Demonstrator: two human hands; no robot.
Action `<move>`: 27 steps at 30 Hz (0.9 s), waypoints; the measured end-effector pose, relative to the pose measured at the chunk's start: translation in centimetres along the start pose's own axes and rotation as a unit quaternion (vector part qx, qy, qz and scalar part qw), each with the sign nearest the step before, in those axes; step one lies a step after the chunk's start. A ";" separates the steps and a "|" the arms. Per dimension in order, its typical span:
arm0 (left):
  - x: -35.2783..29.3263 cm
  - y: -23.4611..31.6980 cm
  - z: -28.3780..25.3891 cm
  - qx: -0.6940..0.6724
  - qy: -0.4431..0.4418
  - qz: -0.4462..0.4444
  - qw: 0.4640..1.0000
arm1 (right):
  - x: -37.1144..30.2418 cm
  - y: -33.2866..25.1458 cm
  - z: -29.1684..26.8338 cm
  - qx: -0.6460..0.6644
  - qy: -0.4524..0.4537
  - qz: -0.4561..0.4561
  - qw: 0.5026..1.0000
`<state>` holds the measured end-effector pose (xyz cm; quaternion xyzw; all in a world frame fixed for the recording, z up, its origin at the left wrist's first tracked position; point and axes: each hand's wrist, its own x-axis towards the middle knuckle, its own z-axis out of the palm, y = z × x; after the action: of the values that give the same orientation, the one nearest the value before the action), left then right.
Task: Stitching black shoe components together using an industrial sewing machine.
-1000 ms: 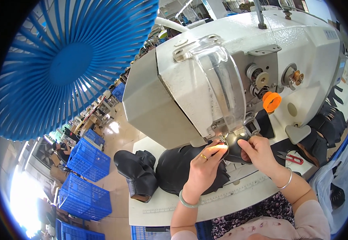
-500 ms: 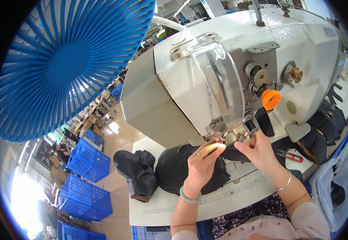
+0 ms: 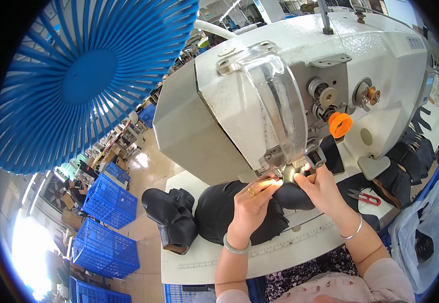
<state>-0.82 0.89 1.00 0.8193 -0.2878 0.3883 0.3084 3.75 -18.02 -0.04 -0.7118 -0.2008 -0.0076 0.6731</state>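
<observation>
The work on the black piece (image 3: pixel 296 197) seems to be in its middle: it lies at the lower end of the white sewing machine (image 3: pixel 219 106), in the lamp light, and both hands are on it. How much of its edge is done I cannot tell, because the fingers cover this place. On the worktop (image 3: pixel 189 275) there are also a dark pile (image 3: pixel 214 214) below the left hand (image 3: pixel 252 203) and a black gathered piece (image 3: pixel 169 217) farther left; whether these are finished does not show. The left fingers are together at the near piece's left edge, but whether they pinch it is not clear. The right hand (image 3: pixel 324 191) clamps its right side, thumb on top.
</observation>
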 end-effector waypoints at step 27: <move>0.4 1.0 -0.3 0.168 -0.020 0.060 0.984 | 3.6 -0.3 -1.8 -0.120 -0.093 -0.028 0.988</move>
<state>-1.45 0.39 1.82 0.8484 -0.2732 0.4323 0.1369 7.45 -18.73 1.40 -0.7793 -0.2797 0.0160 0.5606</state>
